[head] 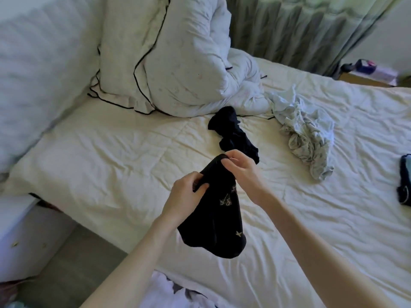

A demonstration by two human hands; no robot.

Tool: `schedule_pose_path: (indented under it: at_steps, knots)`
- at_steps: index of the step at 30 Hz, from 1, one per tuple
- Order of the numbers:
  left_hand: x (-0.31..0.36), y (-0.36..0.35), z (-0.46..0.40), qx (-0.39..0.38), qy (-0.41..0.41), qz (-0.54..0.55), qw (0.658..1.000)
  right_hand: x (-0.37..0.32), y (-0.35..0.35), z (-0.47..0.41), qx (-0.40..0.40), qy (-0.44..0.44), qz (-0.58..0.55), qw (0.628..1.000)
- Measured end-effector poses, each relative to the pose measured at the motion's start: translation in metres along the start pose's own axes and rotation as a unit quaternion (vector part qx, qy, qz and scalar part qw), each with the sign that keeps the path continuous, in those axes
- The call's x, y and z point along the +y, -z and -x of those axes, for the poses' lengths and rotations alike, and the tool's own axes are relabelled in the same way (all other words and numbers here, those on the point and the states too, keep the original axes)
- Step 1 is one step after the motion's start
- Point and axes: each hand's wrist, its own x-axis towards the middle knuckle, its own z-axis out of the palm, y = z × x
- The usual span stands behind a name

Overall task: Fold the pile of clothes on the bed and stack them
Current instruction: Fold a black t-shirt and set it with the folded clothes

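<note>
Held up closest to the lens, a black patterned garment (pixel 213 210) is being gripped above the bed (pixel 111 152) by both hands. Its upper edge is being pinched by the left hand (pixel 185 194), fingers closed on the cloth at the left side, while the same edge is being nipped higher up by the right hand (pixel 241 172), thumb and fingertips closed over the hem. The rest is being left to hang in a loose bunch.

For a clean fold, the edge is probably best being drawn taut between the two grips, so that the cloth is being spread flat before it is being laid down. Further back, a dark crumpled garment (pixel 233 132) and a pale crumpled garment (pixel 307 138) are being left unfolded; dark clothes (pixel 404 181) are lying at the right edge.
</note>
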Motion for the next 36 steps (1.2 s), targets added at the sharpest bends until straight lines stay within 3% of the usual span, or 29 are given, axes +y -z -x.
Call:
schedule_pose_path:
  at_steps: [6,11,20,25,27,29,31,34,36]
  knots:
    - [0.006,0.083,0.021,0.058,0.027,-0.001,0.998,-0.033,-0.01,0.005,-0.006,0.033,0.091,0.995]
    - [0.036,0.136,0.03,0.095,-0.017,-0.006,0.995,-0.057,-0.02,0.002,-0.053,0.069,0.129,0.988]
    - [0.078,0.173,0.029,0.197,-0.086,-0.014,0.976,-0.069,-0.027,-0.014,-0.059,0.09,0.184,0.977]
    - [0.063,0.177,0.018,0.29,-0.081,-0.094,0.949,-0.092,-0.047,-0.026,-0.083,0.02,0.043,0.995]
    - [0.048,0.163,0.022,0.237,-0.053,-0.071,0.967,-0.103,-0.057,-0.035,-0.091,-0.028,0.003,0.995]
    - [0.034,0.141,0.03,0.103,-0.01,-0.014,0.995,-0.112,-0.066,-0.045,-0.079,-0.077,-0.023,0.994]
    - [0.02,0.122,0.036,0.009,0.027,0.015,0.999,-0.12,-0.072,-0.055,-0.039,-0.115,-0.053,0.991]
    - [0.011,0.105,0.035,-0.048,0.064,0.029,0.996,-0.132,-0.075,-0.065,-0.007,-0.137,-0.132,0.982]
    - [0.01,0.096,0.031,-0.044,0.077,0.051,0.995,-0.139,-0.072,-0.071,0.001,-0.134,-0.173,0.976]
